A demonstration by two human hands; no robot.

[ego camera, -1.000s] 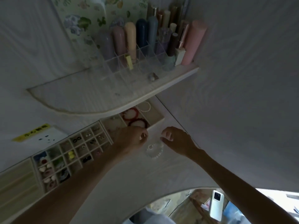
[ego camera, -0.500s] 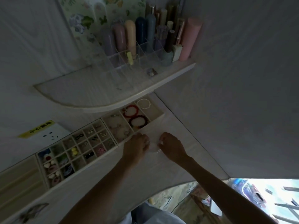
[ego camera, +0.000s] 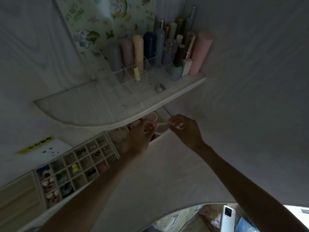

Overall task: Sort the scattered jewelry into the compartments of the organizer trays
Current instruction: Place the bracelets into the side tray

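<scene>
A white pearl bracelet [ego camera: 161, 127] is stretched between my two hands, just above the right-hand organizer tray [ego camera: 117, 139]. My left hand [ego camera: 138, 139] pinches its left end and my right hand [ego camera: 184, 129] pinches its right end. Both hands hover over the tray's far right compartments under the shelf. Another pearl bracelet [ego camera: 155, 116] lies in the far compartment behind them. A grid tray [ego camera: 73, 166] with small earrings and charms in its cells sits to the left. My left hand hides the red and dark bracelets in the middle compartment.
A curved white shelf [ego camera: 100, 108] overhangs the trays, carrying a clear acrylic organizer [ego camera: 138, 72] with pastel tubes and bottles. A beige slotted tray [ego camera: 15, 200] lies at far left. A white socket plate with a yellow label [ego camera: 36, 144] is on the wall. A wall stands close on the right.
Both hands lifted the pearl bracelet off the desk and carried it away from me, to above the right tray's end compartments.
</scene>
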